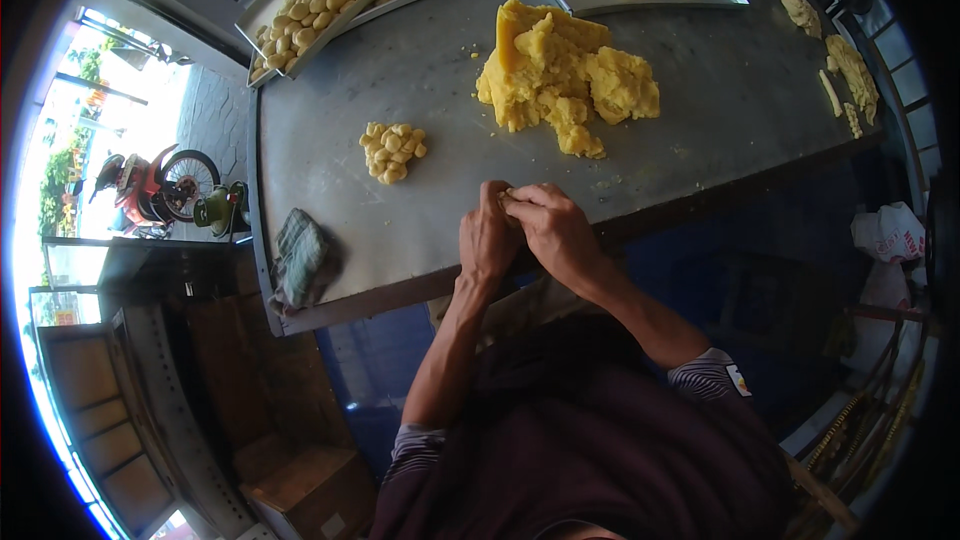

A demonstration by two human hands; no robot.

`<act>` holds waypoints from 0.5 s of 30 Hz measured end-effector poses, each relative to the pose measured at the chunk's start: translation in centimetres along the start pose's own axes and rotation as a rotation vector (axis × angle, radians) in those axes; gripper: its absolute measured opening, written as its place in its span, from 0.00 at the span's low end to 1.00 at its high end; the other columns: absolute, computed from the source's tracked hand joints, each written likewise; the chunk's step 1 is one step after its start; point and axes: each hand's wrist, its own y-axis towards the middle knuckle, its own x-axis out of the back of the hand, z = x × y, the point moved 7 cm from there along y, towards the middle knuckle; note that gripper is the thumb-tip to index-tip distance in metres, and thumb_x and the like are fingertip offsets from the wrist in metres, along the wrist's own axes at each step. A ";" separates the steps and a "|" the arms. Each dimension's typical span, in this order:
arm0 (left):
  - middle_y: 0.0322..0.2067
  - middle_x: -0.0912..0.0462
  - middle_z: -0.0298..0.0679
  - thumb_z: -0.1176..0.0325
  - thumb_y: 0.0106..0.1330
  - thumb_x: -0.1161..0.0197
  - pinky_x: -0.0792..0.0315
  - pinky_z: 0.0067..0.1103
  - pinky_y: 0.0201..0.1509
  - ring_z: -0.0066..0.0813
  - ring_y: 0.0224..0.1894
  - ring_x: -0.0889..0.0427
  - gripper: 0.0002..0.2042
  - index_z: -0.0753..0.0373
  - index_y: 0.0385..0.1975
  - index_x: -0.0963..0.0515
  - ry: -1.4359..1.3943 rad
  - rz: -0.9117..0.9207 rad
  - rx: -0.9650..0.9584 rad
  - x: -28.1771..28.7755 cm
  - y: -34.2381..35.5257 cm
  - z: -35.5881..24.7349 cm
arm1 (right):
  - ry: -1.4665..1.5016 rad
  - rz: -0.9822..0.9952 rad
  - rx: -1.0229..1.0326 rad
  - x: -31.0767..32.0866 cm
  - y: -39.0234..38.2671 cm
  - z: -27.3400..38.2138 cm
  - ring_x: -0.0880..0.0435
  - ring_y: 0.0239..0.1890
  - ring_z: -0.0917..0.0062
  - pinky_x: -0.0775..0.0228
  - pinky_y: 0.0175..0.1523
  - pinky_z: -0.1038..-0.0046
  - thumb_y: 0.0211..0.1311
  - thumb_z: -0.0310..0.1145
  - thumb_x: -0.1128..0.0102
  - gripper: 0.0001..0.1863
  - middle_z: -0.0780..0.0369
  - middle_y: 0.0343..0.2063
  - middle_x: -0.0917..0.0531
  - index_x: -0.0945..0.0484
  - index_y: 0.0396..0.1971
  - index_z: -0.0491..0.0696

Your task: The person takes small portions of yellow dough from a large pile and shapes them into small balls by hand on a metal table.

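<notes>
My left hand (pixel 486 235) and my right hand (pixel 550 227) meet over the near edge of the metal table, fingers closed together. A bit of pale dough (pixel 507 197) shows between their fingertips; most of it is hidden. Beyond my hands rises a big crumbly heap of yellow filling (pixel 550 70), with a flat-sided block at its top left. Left of that lies a small cluster of pale dough pieces (pixel 392 151), bunched together on the tabletop.
At the far left, trays (pixel 300 52) hold many round dough balls. Another tray (pixel 660 2) at the back right carries several more. Flattened dough (pixel 853 75) lies at the right end. A crumpled greenish cloth (pixel 302 258) rests on the left near corner. Outside stands a red motorbike (pixel 150 187).
</notes>
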 end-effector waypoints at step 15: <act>0.31 0.16 0.49 0.71 0.55 0.31 0.24 0.32 0.40 0.48 0.35 0.16 0.12 0.65 0.38 0.22 -0.165 0.227 -0.128 -0.2 0.3 -0.5 | 0.525 0.352 -0.515 -2.3 1.2 -6.7 0.14 0.46 0.71 0.19 0.50 0.73 0.56 0.20 0.32 0.25 0.52 0.49 0.18 0.24 0.54 0.33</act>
